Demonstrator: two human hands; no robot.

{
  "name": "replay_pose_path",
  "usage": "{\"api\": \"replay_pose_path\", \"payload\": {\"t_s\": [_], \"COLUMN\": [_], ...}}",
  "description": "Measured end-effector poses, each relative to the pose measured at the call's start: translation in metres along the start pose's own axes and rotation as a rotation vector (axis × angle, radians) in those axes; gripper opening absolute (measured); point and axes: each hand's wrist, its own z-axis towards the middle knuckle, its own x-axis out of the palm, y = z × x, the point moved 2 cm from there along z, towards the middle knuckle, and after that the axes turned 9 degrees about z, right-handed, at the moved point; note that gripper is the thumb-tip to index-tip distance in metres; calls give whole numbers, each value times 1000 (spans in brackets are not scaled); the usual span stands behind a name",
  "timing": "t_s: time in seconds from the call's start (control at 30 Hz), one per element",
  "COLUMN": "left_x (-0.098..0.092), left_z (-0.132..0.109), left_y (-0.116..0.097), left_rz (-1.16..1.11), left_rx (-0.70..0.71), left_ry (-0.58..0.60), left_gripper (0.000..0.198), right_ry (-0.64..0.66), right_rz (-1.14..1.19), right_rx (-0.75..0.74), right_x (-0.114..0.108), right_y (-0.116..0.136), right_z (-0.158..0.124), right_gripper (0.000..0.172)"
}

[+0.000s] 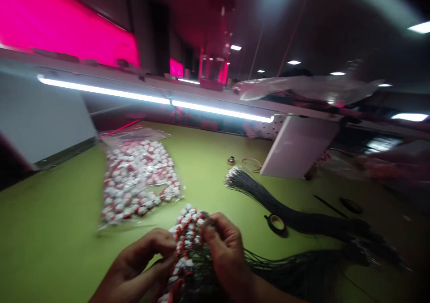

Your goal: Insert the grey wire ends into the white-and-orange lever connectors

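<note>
A cluster of small white-and-red connectors (186,231) lies in front of me, with black wires running from it to the right. My left hand (144,265) is at the cluster's left side, thumb and fingers closed on a connector at its edge. On the right side, my right hand (226,249) pinches with thumb and forefinger; a small dark part shows at the fingertips, too blurred to name. Beneath and behind the right hand spreads a bundle of black wires (289,265). A clear plastic bag (141,182) full of similar white-and-red pieces lies beyond my left hand.
Another black wire bundle (268,200) with bare silvery ends lies to the right on the green table (50,213). Near it are a roll of black tape (277,223), a small metal part (231,160) and tan rings (251,164). A white panel (295,146) stands behind.
</note>
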Motion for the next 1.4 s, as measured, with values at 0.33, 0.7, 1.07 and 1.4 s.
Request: {"api": "replay_pose_path", "payload": {"t_s": [0.33, 0.7, 1.07, 1.4], "left_x": [-40, -37, -46, -11], "left_z": [56, 114, 64, 20], "left_y": [8, 41, 32, -13], "left_rz": [744, 937, 872, -232], "left_rx": [321, 471, 549, -294], "left_ry": [-73, 143, 150, 133], "left_gripper": [27, 30, 20, 26], "right_ry": [153, 49, 106, 75], "right_rz": [49, 161, 216, 203], "right_rx": [271, 267, 380, 401], "right_x": [0, -1, -6, -6], "right_y": [-2, -11, -18, -12], "right_z": [-5, -9, -10, -10], "right_gripper": [30, 26, 24, 28]}}
